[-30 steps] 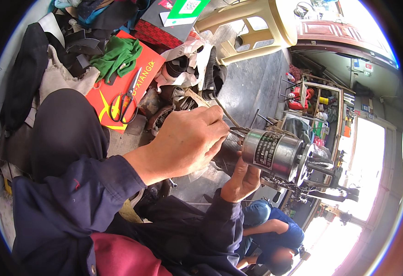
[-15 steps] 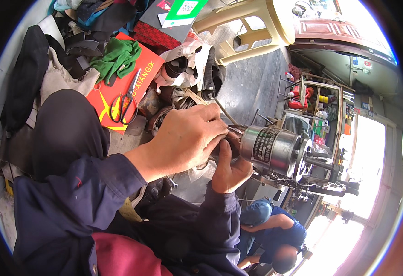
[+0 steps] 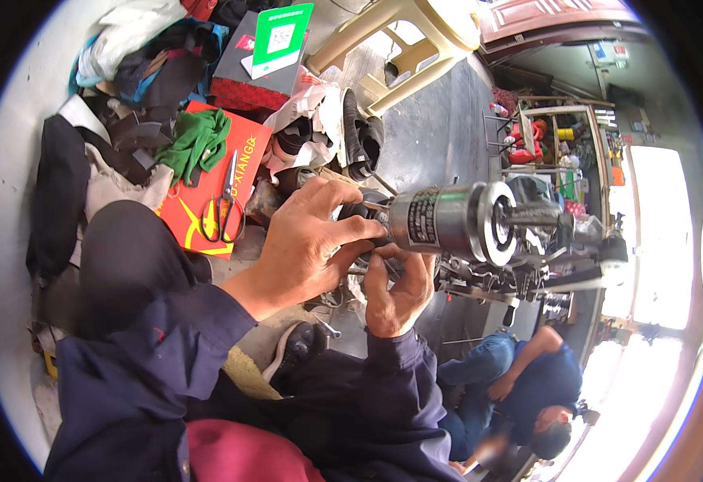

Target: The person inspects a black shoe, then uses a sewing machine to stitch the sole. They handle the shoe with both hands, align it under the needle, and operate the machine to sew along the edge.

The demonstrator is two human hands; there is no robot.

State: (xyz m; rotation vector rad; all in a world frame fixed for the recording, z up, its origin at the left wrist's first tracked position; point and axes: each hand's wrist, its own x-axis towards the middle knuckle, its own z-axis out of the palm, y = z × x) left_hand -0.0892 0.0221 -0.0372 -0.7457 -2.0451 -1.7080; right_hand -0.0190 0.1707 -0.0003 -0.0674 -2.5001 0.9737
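My left hand [image 3: 299,237] reaches in from the left, its thumb and fingers closed on a dark piece [image 3: 357,210] beside the machine head. Whether that piece is a shoe, I cannot tell. Just to the right, my right hand [image 3: 399,293] has its fingers curled, thumb and fingertips pressed at the lower edge of the same dark piece. Both hands' fingertips nearly meet there. The metal cylinder head [image 3: 440,221] of what looks like a shoe-stitching machine sits right by my fingers, a label on its side. My fingers hide most of the piece.
Black-handled scissors [image 3: 229,191] and a green cloth [image 3: 196,145] lie on a red box lid [image 3: 247,149] at the left. Beyond stand shoes [image 3: 359,136] and a beige plastic stool [image 3: 407,48]. A person in blue [image 3: 540,373] bends low at the right.
The view has shifted, and the machine head appears further up and left. My hands have moved slightly apart, showing more of the dark piece. The person in blue has turned their head.
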